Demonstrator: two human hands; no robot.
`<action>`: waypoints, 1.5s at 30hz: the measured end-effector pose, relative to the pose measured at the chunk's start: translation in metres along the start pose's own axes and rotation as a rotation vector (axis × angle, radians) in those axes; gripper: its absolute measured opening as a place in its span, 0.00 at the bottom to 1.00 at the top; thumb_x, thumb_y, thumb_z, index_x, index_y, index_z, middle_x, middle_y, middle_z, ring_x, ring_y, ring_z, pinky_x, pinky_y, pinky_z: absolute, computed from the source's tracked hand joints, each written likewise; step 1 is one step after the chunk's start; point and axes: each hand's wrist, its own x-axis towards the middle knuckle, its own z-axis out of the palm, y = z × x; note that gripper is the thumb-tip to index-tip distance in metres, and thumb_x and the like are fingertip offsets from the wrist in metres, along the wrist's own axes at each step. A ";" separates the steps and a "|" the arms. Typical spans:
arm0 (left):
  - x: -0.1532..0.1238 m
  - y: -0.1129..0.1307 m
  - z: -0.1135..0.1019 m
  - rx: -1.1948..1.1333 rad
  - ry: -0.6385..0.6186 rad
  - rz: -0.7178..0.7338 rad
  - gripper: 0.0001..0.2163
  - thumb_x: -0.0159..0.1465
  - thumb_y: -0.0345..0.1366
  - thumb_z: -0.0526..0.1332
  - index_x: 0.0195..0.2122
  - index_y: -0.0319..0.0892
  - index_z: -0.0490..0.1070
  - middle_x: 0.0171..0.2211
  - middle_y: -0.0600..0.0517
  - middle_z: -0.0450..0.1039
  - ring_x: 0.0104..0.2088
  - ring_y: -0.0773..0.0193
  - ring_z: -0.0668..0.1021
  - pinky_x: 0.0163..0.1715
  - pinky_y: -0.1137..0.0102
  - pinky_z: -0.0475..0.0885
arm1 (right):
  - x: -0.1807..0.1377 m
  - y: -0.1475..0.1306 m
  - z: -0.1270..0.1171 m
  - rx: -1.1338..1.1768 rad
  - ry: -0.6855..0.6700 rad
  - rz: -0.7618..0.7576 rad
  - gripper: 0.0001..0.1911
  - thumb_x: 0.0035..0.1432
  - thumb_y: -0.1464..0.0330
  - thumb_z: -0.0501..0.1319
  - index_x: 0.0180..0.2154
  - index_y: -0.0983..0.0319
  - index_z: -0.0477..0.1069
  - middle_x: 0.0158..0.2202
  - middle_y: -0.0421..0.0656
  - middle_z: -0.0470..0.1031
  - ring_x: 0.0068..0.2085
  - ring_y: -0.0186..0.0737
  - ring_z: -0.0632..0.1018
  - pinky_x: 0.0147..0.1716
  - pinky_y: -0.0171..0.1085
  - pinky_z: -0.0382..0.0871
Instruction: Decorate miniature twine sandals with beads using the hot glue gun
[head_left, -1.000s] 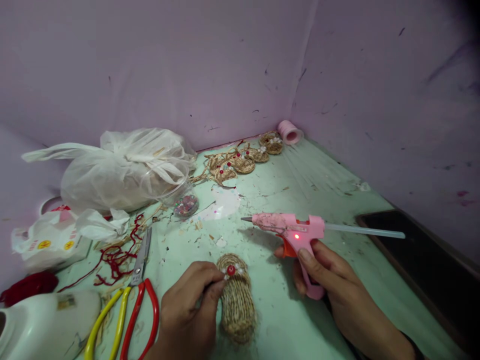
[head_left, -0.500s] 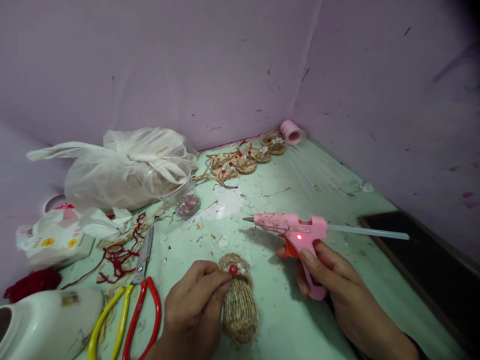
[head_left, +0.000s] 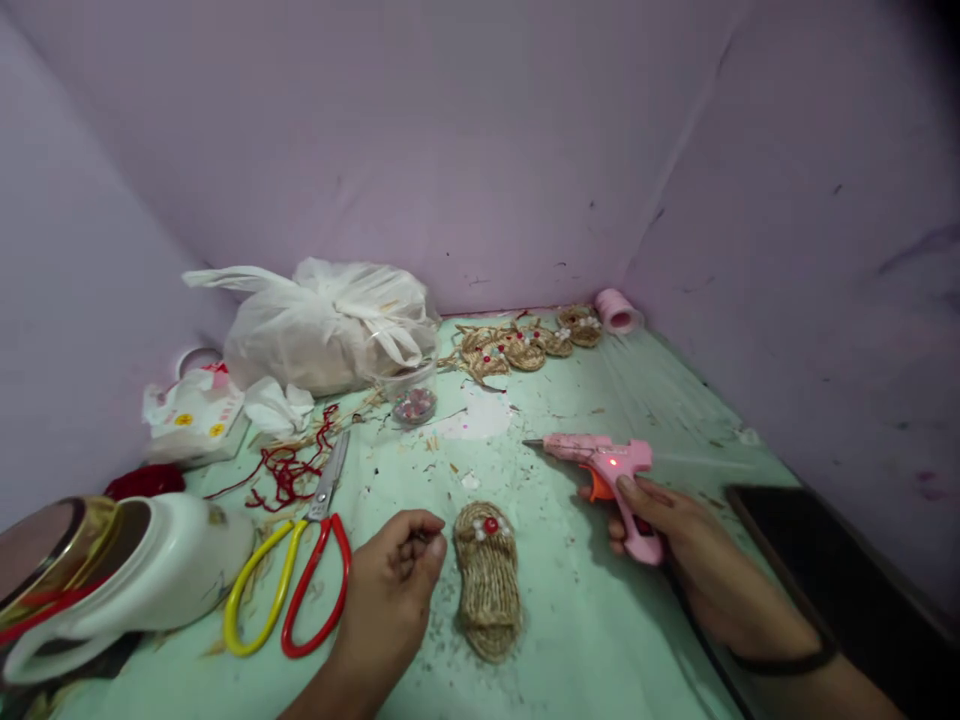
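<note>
Leftmost, a white plastic jug with a handle [head_left: 191, 548] lies on its side, then a tangle of red yarn [head_left: 289, 478] and steel scissors with one yellow and one red handle loop [head_left: 321, 504]. Next comes the left hand [head_left: 396, 580], loosely curled, thumb near forefinger, holding nothing visible. A clear plastic cup of small coloured beads [head_left: 415, 403] stands farther back.

Just right of those fingers, apart from them, a tan, slipper-shaped piece of woven straw [head_left: 489, 590] lies on the pale green tabletop [head_left: 570, 620], a red bead and small white beads at its far end. For neat work, I would steady its sides, with fingertips off the beads until any glue sets.

Farther right, the right hand [head_left: 684, 528] is closed around the grip of a pink glue gun [head_left: 600, 450], its red light glowing. Its metal nozzle points left; best kept clear of the left fingers, with only light pressure on the orange trigger [head_left: 602, 487].
</note>
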 end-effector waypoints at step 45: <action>0.015 0.003 0.017 -0.284 -0.217 -0.379 0.14 0.46 0.43 0.65 0.21 0.40 0.62 0.08 0.56 0.66 0.06 0.76 0.60 0.06 0.81 0.51 | -0.009 0.018 0.077 0.189 -0.130 -0.017 0.17 0.35 0.59 0.70 0.23 0.65 0.69 0.18 0.36 0.70 0.18 0.29 0.70 0.21 0.32 0.68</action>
